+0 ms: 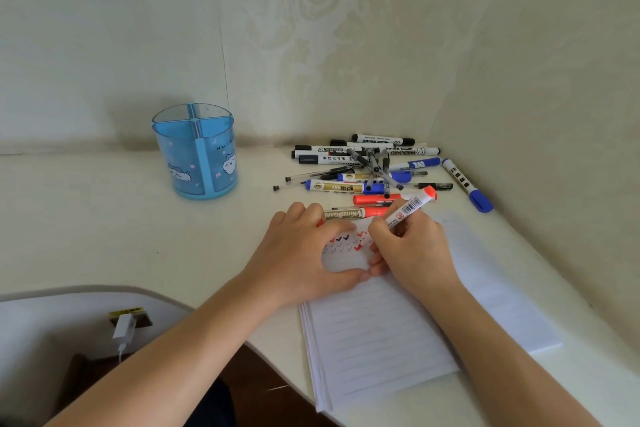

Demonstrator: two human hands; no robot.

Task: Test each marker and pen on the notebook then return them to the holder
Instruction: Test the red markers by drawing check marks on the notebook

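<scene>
My right hand point(412, 250) grips the red marker point(410, 208) in a writing hold, fingers curled round the lower barrel. Its long axis slants: the writing end points down and to the left at the notebook point(381, 340), though my fingers hide the tip itself, and the red back end sticks up and away to the right, toward the pile of pens point(367, 163). My left hand point(298, 253) lies spread on the page with fingers and thumb arched, pressing it flat beside a patch of small tick marks point(346, 243); it grasps nothing that I can make out.

The holder point(197, 152) stands upright on the surface point(104, 218), well apart to the left and farther back, with nothing showing above its rim. It is nearer my left hand than my right. To drop the marker in, I judge my right hand must cross over the left and swing the barrel upright.
</scene>
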